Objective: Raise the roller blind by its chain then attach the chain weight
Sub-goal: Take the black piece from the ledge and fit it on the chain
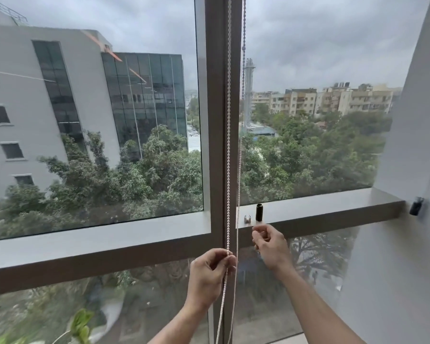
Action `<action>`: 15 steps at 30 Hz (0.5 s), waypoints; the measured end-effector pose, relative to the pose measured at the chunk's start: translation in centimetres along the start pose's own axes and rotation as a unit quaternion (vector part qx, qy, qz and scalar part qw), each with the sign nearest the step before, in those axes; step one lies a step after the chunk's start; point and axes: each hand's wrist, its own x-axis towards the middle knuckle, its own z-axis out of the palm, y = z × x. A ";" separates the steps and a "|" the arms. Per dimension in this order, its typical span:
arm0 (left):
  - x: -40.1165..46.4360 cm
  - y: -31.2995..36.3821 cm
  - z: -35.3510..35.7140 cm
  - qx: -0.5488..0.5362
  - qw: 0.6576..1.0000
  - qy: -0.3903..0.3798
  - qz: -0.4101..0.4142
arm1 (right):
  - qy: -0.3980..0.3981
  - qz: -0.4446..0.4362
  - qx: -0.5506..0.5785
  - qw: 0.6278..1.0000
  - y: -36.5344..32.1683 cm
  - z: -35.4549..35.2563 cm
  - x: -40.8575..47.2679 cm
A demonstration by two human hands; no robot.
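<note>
Chain weight (259,212) upright on sill (333,202), just beyond right hand (271,244), fingers curled, seemingly empty; left hand (209,271) pinches chain (229,145).

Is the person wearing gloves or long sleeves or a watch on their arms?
No gloves: the left hand and the right hand are both bare, down to the fingers. No sleeves show either; both forearms are uncovered all the way to the bottom edge of the picture. No watch, bracelet or ring can be seen on them.
</note>
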 end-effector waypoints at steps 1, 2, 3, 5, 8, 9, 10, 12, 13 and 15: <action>0.0 -0.8 0.2 0.004 1.000 0.001 -0.009 | 0.004 0.010 -0.008 1.000 0.6 0.0 0.4; -0.2 -1.5 0.4 0.007 1.000 0.001 -0.017 | 0.008 0.018 -0.016 1.000 1.2 -0.1 0.9; -0.3 -2.2 0.5 0.009 1.000 0.003 -0.026 | 0.010 0.024 -0.025 0.999 1.7 -0.2 1.5; -0.5 -3.4 1.0 0.008 0.999 0.007 -0.042 | 0.014 0.029 -0.041 0.999 2.4 -0.4 2.6; -0.7 -4.9 1.6 -0.004 0.998 0.013 -0.068 | 0.022 0.043 -0.046 0.998 3.2 -0.5 5.1; -0.7 -5.4 1.9 -0.004 0.997 0.017 -0.074 | 0.023 0.049 -0.047 0.997 3.4 -0.5 6.0; -0.7 -5.8 2.1 -0.002 0.997 0.018 -0.077 | 0.027 0.053 -0.048 0.997 3.7 -0.4 7.0; -0.6 -6.5 2.5 0.007 0.997 0.018 -0.078 | 0.042 0.054 -0.050 0.996 4.0 -0.1 8.6; -0.6 -6.9 2.7 0.012 0.997 0.020 -0.080 | 0.048 0.054 -0.050 0.996 4.2 0.1 9.3; -0.3 -7.4 3.0 0.020 0.996 0.027 -0.084 | 0.053 0.055 -0.053 0.996 4.7 0.7 10.4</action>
